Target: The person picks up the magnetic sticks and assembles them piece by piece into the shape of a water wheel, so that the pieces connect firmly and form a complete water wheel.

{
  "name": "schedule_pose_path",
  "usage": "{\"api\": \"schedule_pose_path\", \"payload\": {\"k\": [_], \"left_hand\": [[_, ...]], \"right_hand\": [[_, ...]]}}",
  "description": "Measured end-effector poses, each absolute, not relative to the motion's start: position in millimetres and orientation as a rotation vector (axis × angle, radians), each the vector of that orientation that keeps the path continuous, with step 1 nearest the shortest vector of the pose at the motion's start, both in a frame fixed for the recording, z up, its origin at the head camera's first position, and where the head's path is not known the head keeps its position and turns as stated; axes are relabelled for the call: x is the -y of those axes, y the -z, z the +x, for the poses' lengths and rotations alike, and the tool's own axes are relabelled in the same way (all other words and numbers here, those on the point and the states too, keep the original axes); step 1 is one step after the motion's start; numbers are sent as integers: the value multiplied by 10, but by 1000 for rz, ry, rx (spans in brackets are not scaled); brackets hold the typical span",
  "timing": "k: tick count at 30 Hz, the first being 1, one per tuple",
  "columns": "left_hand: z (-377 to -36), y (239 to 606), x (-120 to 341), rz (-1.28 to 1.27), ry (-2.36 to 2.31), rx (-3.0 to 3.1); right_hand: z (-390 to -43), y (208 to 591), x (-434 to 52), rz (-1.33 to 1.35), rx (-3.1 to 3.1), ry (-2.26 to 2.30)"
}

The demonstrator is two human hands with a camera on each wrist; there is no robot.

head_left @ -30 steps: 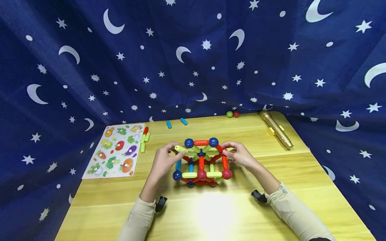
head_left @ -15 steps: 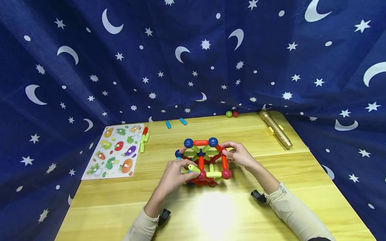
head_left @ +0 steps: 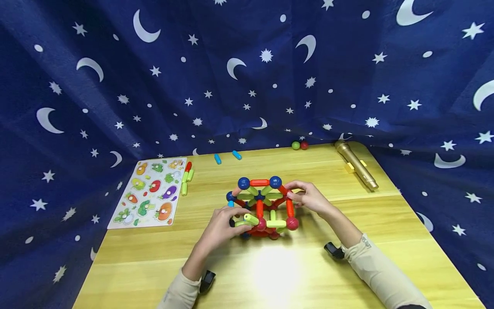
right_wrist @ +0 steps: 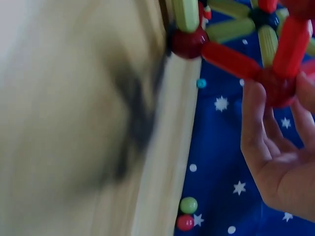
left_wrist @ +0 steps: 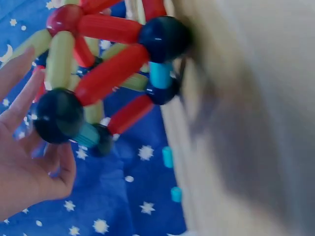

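A rod-and-ball structure (head_left: pixel 262 208), built from red, green and light-blue sticks joined by dark-blue and red balls, stands near the middle of the wooden tabletop (head_left: pixel 293 270). The left hand (head_left: pixel 223 225) is at the near-left side of the structure, and its grip pinches a loose green stick (head_left: pixel 251 219) that points toward the front face of the structure; in the left wrist view the fingers (left_wrist: pixel 19 88) lie beside a dark-blue ball (left_wrist: pixel 58 115) at one corner. The right hand (head_left: pixel 310 198) holds the far-right side of the structure, with its grip curled around a red ball (right_wrist: pixel 278 86) where red sticks meet, as the right wrist view shows. Between the two hands the structure itself fills the space, so the inner balls are partly hidden. At the left edge of the tabletop lies a flat puzzle board (head_left: pixel 151 193) with vegetable pictures, and just beside its right side are some loose green and red sticks (head_left: pixel 187 177). Near the far edge lie two light-blue sticks (head_left: pixel 227 157), well apart from the structure. At the far-right corner there is a green ball (head_left: pixel 295 145) touching a red ball (head_left: pixel 304 145), and near them a golden microphone (head_left: pixel 356 165) lies along the right edge. A dark-blue cloth (head_left: pixel 247 73) with white moons and stars hangs behind and around the tabletop.
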State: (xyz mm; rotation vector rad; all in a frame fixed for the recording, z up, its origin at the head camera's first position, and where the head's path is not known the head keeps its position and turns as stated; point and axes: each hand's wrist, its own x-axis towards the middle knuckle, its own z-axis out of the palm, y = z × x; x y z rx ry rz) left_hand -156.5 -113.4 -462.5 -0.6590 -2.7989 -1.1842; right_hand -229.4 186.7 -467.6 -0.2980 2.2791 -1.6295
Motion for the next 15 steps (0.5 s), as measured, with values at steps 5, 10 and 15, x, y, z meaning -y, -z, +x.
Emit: {"api": "schedule_pose_path", "payload": {"k": [5, 10, 15], "left_hand": [[-1558, 4796, 1256, -430, 1399, 2782], [-1535, 4984, 1397, -234, 1639, 2755], [-1536, 5037, 1449, -244, 1712, 2742]], "right_hand": [[-2442, 4660, -1940, -394, -2204, 1564], [-2551, 4651, -1997, -460, -2162, 1460], [-2710, 4598, -2032, -572, -2108, 1344]]}}
